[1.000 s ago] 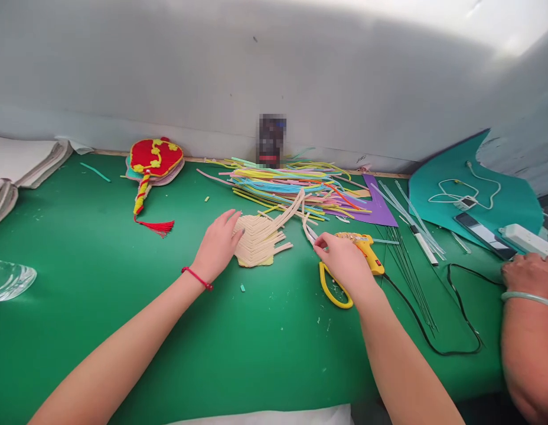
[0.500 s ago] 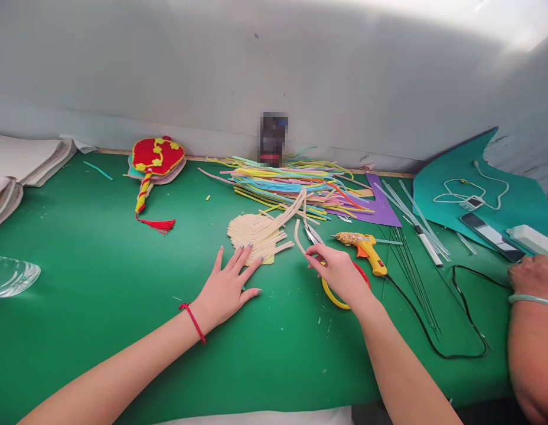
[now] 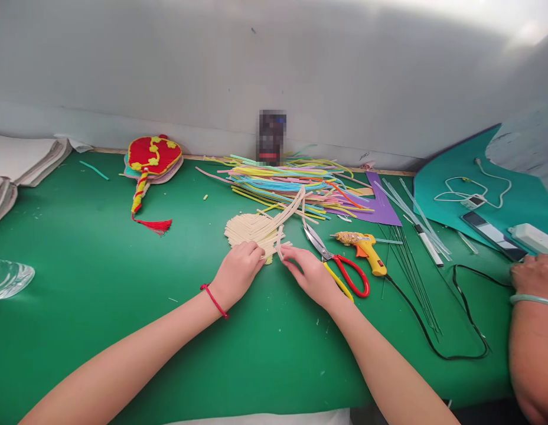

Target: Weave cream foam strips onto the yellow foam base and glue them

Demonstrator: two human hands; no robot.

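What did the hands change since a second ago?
The left hand went from the upper left edge of the flat cream piece made of strips to its lower edge, now curled there. The right hand moved left, away from the scissors with red and yellow handles, bringing a thin cream strip to the piece's right side. The yellow glue gun and red-and-yellow tasselled fan stayed put.

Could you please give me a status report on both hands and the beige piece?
Left hand at near edge of beige strip-covered piece. Right hand pinching bent beige pipe cleaner. Scissors close beside right hand.
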